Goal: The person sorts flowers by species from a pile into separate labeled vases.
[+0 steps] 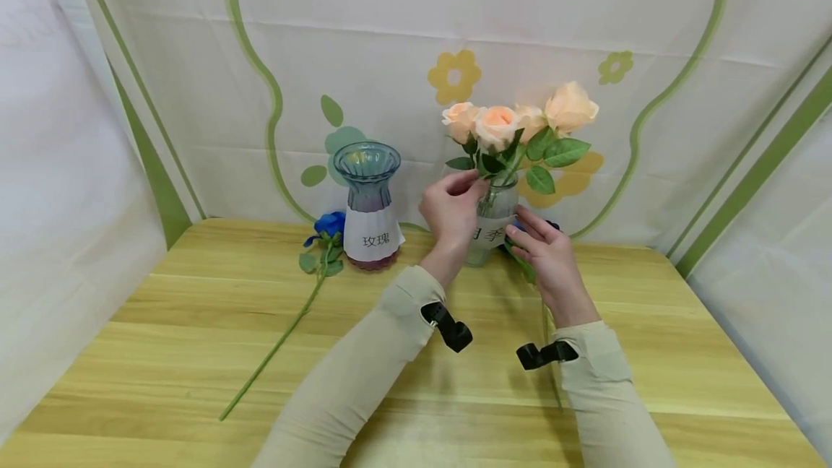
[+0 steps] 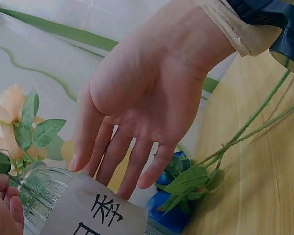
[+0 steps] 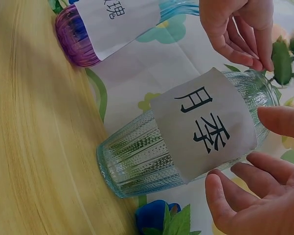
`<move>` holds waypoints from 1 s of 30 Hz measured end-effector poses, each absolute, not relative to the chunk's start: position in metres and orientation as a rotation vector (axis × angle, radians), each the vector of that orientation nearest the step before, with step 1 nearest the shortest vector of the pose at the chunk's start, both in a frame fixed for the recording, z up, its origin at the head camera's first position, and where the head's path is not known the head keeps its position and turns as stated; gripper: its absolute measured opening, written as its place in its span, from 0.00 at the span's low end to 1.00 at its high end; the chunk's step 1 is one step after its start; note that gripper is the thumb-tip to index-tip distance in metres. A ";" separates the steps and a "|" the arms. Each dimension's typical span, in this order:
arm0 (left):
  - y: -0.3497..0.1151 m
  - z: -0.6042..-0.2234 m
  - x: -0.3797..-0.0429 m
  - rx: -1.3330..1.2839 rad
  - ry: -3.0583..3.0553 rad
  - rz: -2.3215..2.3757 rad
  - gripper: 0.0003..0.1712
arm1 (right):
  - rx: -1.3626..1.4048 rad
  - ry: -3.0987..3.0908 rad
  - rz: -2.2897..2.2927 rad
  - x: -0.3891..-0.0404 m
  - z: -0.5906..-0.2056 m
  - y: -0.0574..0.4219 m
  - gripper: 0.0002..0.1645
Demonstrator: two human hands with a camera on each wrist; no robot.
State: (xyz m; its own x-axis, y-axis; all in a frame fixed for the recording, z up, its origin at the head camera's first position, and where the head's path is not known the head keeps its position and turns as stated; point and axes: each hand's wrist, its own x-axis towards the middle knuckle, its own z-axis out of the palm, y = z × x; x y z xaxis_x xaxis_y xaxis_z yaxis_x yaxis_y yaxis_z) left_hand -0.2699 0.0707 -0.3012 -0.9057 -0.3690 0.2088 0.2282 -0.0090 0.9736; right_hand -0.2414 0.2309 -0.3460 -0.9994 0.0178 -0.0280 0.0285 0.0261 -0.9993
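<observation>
A ribbed clear glass vase [image 3: 137, 156] with a white paper label [image 3: 205, 122] holds several peach roses [image 1: 499, 126]. My left hand [image 1: 451, 208] is at the vase's mouth, thumb and fingertips pinching a thin stem just under a dark green leaf [image 3: 282, 61]. On the vase's right side, my right hand [image 1: 549, 258] has loosely bent fingers, with its fingertips right at the label's edge. Seen from the left wrist, this right hand [image 2: 147, 93] spreads its fingers behind the glass. The roses' lower stems are partly hidden by the label and my hands.
A blue-to-purple glass vase [image 1: 370, 197] with its own label stands to the left. Beside it a blue rose [image 1: 330, 224] lies on the wooden table [image 1: 195, 323]. More blue flowers [image 2: 173, 205] lie behind my right hand. A patterned cloth [image 1: 364, 56] hangs behind.
</observation>
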 end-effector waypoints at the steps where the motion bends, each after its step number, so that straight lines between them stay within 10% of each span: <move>1: 0.071 -0.302 -0.270 0.148 -1.864 -1.971 0.08 | 0.053 2.245 -2.184 -0.242 -0.346 0.231 0.40; 30: -0.061 -0.302 -0.243 -0.121 -1.680 -1.474 0.23 | 0.026 2.236 -2.173 -0.239 -0.344 0.232 0.42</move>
